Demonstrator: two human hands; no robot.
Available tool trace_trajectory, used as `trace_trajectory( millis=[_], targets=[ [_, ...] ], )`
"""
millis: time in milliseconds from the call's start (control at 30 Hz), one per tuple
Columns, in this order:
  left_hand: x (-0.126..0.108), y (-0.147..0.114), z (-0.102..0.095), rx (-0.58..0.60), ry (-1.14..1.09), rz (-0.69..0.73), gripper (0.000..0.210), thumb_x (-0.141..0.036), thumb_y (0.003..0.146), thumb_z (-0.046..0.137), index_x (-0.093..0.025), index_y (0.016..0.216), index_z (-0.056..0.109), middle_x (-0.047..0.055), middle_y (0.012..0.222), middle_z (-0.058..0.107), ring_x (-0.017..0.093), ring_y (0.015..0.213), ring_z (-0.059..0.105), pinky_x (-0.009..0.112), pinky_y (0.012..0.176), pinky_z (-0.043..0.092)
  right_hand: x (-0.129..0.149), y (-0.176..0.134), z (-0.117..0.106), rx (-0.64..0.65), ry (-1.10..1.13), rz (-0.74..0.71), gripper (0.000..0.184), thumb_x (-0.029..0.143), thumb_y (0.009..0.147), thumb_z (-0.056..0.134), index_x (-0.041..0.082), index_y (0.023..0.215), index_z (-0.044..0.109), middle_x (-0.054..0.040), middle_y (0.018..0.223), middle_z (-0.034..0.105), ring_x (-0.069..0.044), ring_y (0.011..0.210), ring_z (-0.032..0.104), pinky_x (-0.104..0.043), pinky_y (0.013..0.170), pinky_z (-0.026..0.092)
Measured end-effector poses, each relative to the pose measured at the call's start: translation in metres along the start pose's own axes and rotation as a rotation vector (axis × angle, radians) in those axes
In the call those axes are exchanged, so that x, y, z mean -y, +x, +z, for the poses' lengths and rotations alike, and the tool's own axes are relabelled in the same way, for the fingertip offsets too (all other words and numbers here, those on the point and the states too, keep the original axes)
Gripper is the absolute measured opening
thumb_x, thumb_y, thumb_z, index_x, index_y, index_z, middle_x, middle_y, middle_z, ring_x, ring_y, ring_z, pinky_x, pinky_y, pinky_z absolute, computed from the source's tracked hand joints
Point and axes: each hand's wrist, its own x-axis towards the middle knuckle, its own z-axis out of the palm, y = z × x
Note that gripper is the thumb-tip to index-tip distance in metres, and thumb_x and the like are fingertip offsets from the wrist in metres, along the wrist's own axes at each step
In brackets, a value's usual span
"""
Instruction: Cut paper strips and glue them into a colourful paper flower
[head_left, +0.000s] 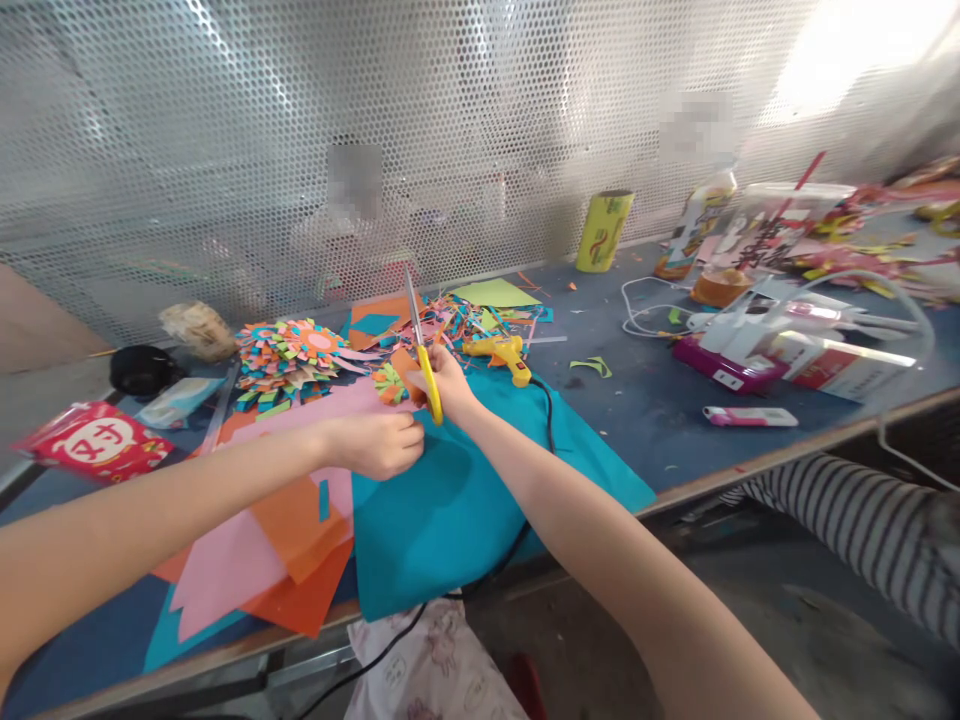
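My right hand (448, 388) is closed around yellow-handled scissors (427, 375), their blades pointing up and away from me. My left hand (381, 444) is curled shut just left of the handles; what its fingers pinch, if anything, is hidden. Beside both hands is a small fringed flower of green and orange paper (390, 383); I cannot tell which hand touches it. Under the hands lies a large teal sheet (450, 520), overlapping pink paper (247, 560) and orange paper (300, 520). A yellow glue gun (501, 352) rests just beyond my right hand.
Multicoloured fringed paper flowers (289, 360) are piled at the left, near a red packet (97, 440). Paper scraps (457, 325) lie ahead. A yellow-green cylinder (604, 232), a bottle (696, 225) and a purple power strip (727, 365) stand rightward. A black cord (551, 415) trails across the teal sheet.
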Motion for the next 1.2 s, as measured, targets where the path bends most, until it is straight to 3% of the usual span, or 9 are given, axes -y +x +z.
trace_trajectory(
  millis=[700, 1200],
  targets=[
    [-0.0002, 0.0002, 0.0027, 0.094, -0.022, 0.001, 0.022, -0.007, 0.082, 0.048, -0.016, 0.067, 0.061, 0.006, 0.067, 0.059, 0.019, 0.061, 0.051, 0.033, 0.057, 0.037, -0.0073, 0.0036, -0.0010, 0.016, 0.017, -0.035, 0.028, 0.018, 0.058, 0.057, 0.022, 0.076, 0.036, 0.0142, 0.052, 0.041, -0.005, 0.033, 0.043, -0.016, 0.032, 0.034],
    [0.0032, 0.0006, 0.0087, -0.014, -0.116, 0.016, 0.024, -0.006, 0.080, 0.049, -0.016, 0.061, 0.059, 0.006, 0.061, 0.057, 0.017, 0.058, 0.049, 0.031, 0.057, 0.038, -0.0070, 0.0028, -0.0005, 0.010, -0.009, -0.037, 0.034, 0.027, 0.057, 0.065, 0.023, 0.075, 0.037, 0.0137, 0.053, 0.041, -0.005, 0.034, 0.042, -0.016, 0.031, 0.034]
  ],
)
